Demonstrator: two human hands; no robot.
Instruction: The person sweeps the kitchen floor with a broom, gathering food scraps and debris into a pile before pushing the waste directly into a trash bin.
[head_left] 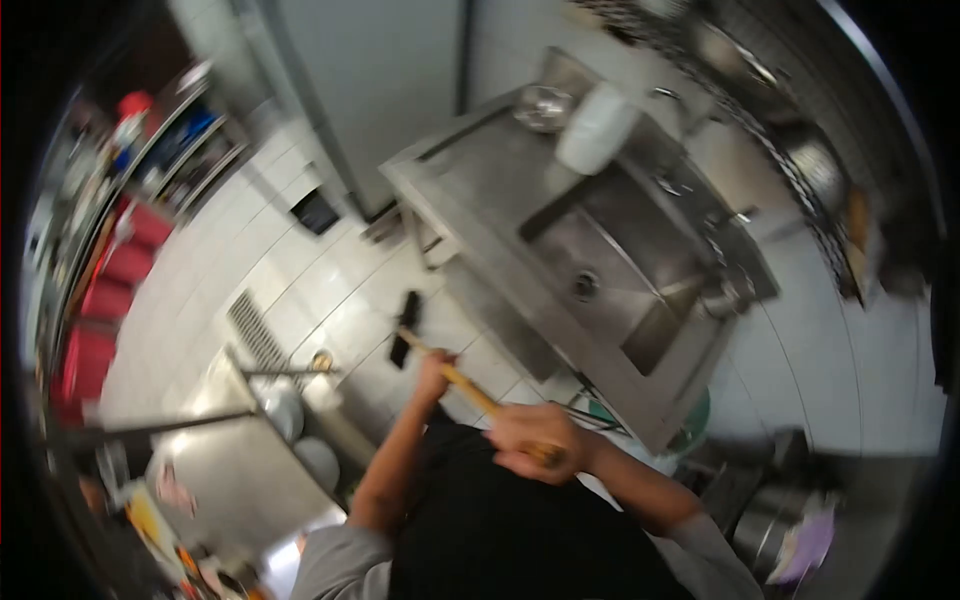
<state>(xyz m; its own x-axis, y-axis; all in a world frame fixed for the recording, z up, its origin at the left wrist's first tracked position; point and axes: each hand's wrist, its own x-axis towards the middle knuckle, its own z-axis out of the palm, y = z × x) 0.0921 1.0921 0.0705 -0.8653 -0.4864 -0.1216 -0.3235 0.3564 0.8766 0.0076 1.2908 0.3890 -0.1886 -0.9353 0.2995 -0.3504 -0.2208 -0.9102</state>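
A floor tool with a long wooden handle (pixel 470 388) slants down and away from me. Its dark bar-shaped head (pixel 400 348) is at the white tiled floor; blur hides whether it is a brush or a squeegee. Lower on the handle, my left hand (pixel 434 374) is closed round the wood. My right hand (pixel 540 440) wraps the upper end, which sticks out of the fist. Both hands are in front of my black apron (pixel 500 530).
To the right stands a steel sink unit (pixel 470 215) with a white container (pixel 598 130) on it. A floor drain grate (pixel 257 332) lies left of the tool. A steel worktop (pixel 215 465) is near my left side, red bins (pixel 105 290) farther left, a grey cabinet (pixel 390 90) ahead.
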